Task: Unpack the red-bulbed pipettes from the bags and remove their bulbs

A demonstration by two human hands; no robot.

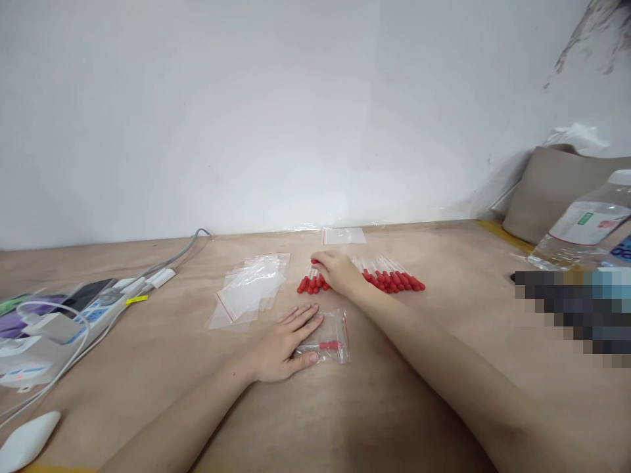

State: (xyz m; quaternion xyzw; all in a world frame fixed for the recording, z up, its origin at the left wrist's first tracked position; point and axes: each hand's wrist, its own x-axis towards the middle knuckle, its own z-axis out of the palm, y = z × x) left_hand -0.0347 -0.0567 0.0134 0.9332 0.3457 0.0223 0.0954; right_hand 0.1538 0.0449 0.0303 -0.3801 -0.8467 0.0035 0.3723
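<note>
My left hand [283, 345] lies flat with its fingers spread, pressing on a clear zip bag [338, 326]. Inside that bag a red-tipped stick [329, 345] lies on its side. Farther back, my right hand [338, 268] is closed in a pinch on one red-tipped white stick [314, 261], whose red end shows at the fingertips. Around it, more red-tipped sticks [397, 281] lie in a row on the table, red ends toward me. The right hand and wrist hide the middle of the row. Left of it is a fanned stack of zip bags [254, 289].
Another zip bag [344, 236] lies by the wall. At the left are a power strip [83, 328] with cables, a phone [91, 295] and a white mouse-like object [28, 441]. A plastic bottle [584, 223] and a grey-brown container [557, 184] stand at the right.
</note>
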